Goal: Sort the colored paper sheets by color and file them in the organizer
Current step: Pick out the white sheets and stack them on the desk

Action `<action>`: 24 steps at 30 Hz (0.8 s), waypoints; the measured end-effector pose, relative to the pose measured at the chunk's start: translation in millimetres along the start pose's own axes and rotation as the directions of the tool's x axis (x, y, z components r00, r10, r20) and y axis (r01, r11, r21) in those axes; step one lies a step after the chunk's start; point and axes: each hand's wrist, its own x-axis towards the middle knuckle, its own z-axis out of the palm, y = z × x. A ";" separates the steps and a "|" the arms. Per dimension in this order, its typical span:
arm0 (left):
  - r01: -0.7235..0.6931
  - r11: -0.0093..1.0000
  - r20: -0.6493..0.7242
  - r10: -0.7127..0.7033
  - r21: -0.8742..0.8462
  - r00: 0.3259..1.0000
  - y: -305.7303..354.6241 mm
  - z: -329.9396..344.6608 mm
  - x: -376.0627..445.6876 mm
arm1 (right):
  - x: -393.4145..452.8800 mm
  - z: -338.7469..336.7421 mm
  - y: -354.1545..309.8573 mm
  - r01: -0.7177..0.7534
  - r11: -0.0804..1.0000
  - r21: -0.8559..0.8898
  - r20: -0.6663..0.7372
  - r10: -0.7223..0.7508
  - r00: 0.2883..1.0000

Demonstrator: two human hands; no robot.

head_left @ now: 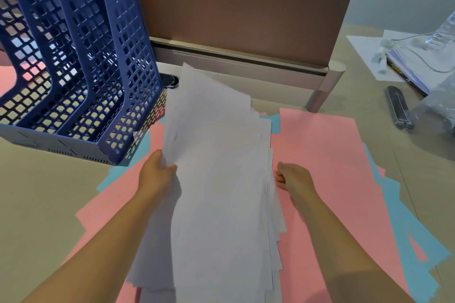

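- A fanned stack of white sheets [216, 179] is held up at the frame's centre, above pink sheets [327, 167] and light-blue sheets [418, 241] left spread over the desk across the lower half.
- A blue mesh file organizer [81, 61] is seen at upper left, its slots open towards the viewer; what they contain cannot be made out.
- The stack's left edge is pinched by the left hand [156, 174], thumb on top.
- The right edge is met by the right hand [294, 178], fingers curled; a firm grip cannot be confirmed.
- The paper is judged light, floppy and slippery; both long edges are best held, the sheets squared before filing.
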 end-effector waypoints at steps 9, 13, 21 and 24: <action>-0.037 0.916 0.026 0.051 -0.399 0.998 25.4 -25.4 -35.6 | -33.5 -2.8 -17.6 0.038 0.980 0.194 0.209 -0.079 0.975; -0.037 0.934 0.041 0.055 -0.356 0.998 33.0 -44.9 -39.5 | -53.7 -4.1 -43.4 0.116 0.972 0.205 0.208 -0.159 0.965; -0.175 0.832 -0.006 0.203 -0.526 0.979 106.7 -68.0 -69.3 | -113.2 -11.4 -113.2 0.419 0.868 0.266 0.061 -0.449 0.891; -0.267 0.803 -0.060 0.279 -0.533 0.958 134.0 -76.7 -82.6 | -132.3 -10.8 -134.8 0.499 0.824 0.268 0.015 -0.522 0.853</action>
